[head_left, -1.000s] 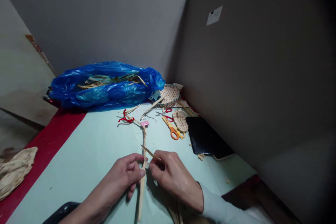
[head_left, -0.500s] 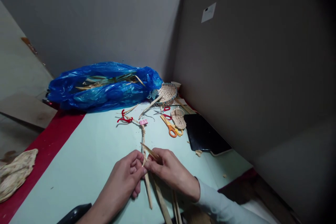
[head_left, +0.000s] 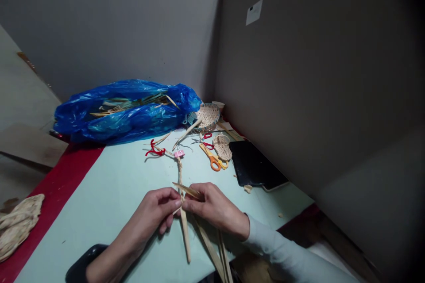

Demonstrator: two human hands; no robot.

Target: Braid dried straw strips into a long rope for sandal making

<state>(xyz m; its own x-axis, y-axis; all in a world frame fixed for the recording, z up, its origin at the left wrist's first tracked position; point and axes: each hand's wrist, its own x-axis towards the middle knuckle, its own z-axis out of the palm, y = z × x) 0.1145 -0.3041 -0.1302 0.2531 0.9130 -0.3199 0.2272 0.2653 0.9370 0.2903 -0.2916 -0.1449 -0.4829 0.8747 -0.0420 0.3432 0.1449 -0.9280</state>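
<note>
A narrow braid of dried plant fibre (head_left: pixel 180 171) runs down the table from a pink binder clip (head_left: pixel 179 153) to my fingers. My left hand (head_left: pixel 161 208) pinches the strands at the braid's lower end, thumb against the fingers. Beside it my right hand (head_left: pixel 212 205) is closed on a flat straw strip, whose pointed end (head_left: pixel 181 187) sticks out to the left over the braid. One loose strand (head_left: pixel 185 239) hangs down between the hands. Longer strips (head_left: pixel 212 252) trail below my right hand to the table's near edge. Red yarn (head_left: pixel 154 149) is tied near the clip.
A blue plastic bag (head_left: pixel 133 129) with plant strips lies at the back, next to a woven basket (head_left: pixel 210 116). Right of the braid are red-handled scissors (head_left: pixel 208 146), orange-handled scissors (head_left: pixel 215 164), a small woven piece (head_left: pixel 222 148) and a black tablet (head_left: pixel 255 166). Another woven piece (head_left: pixel 23 223) lies left.
My left hand has drawn up and flattened, its pinch now slightly higher on the strands. The strip's tip in my right hand has swung left across the braid. The view has shifted slightly.
</note>
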